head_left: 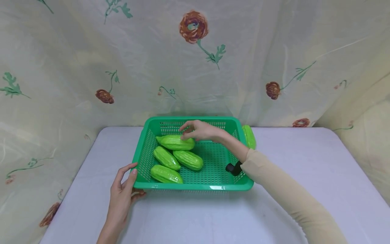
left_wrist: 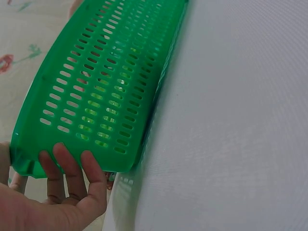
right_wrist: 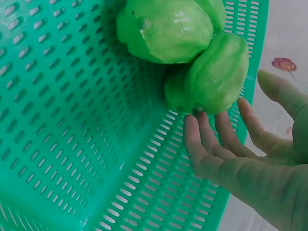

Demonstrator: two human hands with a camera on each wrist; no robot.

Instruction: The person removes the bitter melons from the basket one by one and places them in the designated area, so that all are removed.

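In my head view the green basket [head_left: 195, 186] stands on the tabletop [head_left: 210, 217], with four ribbed green gourds inside, gathered toward its left half: the far gourd [head_left: 172, 143], the middle-left gourd [head_left: 166, 158], the middle-right gourd [head_left: 189, 160] and the nearest gourd [head_left: 166, 174]. The outer gourd [head_left: 249, 137] lies outside, just beyond the right wall. My left hand [head_left: 121, 195] grips the near left corner; my right hand [head_left: 201, 130] reaches over the basket to the right end of the far gourd. The left wrist view shows the fingers curled against the slotted outer wall below the rim—pale green shows through the slots. In the right wrist view the gourds bunch beyond the right hand, its fingers loosely spread and its thumb apart—fingertips right at one gourd's end, though I cannot tell whether they touch it.
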